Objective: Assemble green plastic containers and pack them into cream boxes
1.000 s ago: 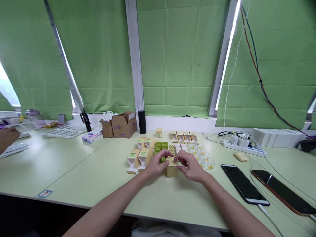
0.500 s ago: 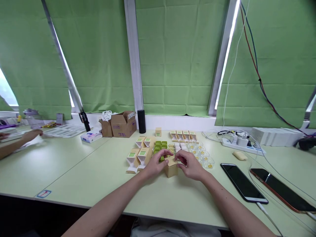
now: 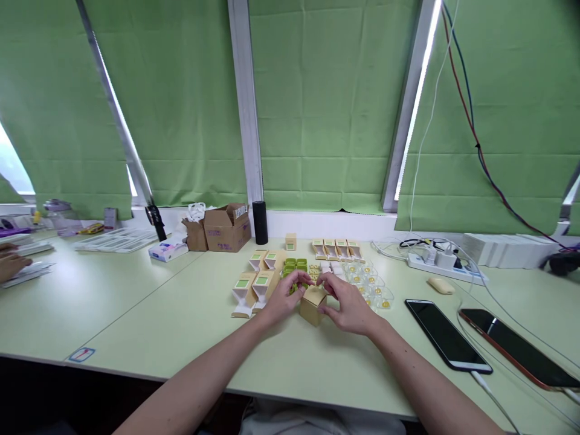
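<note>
A small kraft cardboard box (image 3: 312,307) stands on the table between my hands, its top flap lying nearly level over the opening. My left hand (image 3: 286,299) is curled at the box's left and back edge, fingertips on the rim. On the other side, my right hand (image 3: 347,303) pinches the box, thumb on the right face and fingers at the back of the top. Just behind are green square containers (image 3: 295,266), white pieces (image 3: 330,269) and clear cups with yellow centres (image 3: 369,281), partly hidden by my hands. Several open kraft boxes (image 3: 265,285) lie to the left.
Four-sided closed box (image 3: 290,243) and a row of open boxes (image 3: 338,250) stand farther back. Right lie phones (image 3: 446,334) with cables and a power strip (image 3: 446,269). Brown cartons (image 3: 226,228) and a black cylinder (image 3: 260,222) stand behind. A co-worker's hands (image 3: 11,264) show far left.
The small box has turned slightly between my hands, and my right thumb has moved lower on its side. The co-worker's hand has drawn back to the left.
</note>
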A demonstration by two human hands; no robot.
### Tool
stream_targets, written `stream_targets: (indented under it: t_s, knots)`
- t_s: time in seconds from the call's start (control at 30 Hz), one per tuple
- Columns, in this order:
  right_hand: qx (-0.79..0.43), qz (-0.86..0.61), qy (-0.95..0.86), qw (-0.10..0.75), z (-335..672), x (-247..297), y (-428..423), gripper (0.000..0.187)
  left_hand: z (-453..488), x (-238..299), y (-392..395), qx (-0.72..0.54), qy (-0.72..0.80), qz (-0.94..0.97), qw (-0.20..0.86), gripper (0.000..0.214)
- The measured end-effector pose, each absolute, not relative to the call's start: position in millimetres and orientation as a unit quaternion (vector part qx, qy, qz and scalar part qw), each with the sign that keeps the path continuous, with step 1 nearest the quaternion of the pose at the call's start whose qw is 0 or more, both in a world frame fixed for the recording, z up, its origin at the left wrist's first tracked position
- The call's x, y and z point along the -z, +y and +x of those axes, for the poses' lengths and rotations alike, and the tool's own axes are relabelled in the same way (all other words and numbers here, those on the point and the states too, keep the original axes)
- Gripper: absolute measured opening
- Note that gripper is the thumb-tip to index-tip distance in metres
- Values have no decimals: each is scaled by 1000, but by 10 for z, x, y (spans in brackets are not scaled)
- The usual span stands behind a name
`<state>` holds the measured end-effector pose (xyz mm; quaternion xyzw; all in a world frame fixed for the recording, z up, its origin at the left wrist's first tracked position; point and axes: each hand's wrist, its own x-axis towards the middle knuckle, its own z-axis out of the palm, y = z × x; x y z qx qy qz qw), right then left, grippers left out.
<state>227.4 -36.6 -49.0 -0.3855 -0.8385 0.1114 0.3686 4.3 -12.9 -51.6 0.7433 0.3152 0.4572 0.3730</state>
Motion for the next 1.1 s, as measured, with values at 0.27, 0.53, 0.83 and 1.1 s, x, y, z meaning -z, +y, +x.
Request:
stream_targets:
  t_s: [0.27, 0.53, 0.83, 1.1]
  knots:
    - [-132, -410, -840, 331, 2288, 447, -384, 50, 34, 491, -140, -458, 339, 747, 342, 17]
    - [-102, -436, -834, 324, 2305, 467, -351, 53, 8, 516, -105, -476, 349, 743, 316, 12]
    - [-47, -511, -794, 327, 2291, 569, -215, 47, 2, 546, -96, -478, 374, 750, 263, 12]
    - [-5, -605, -742, 290, 2287, 554, -207, 46, -7, 512, -158, -455, 411, 788, 58, 17]
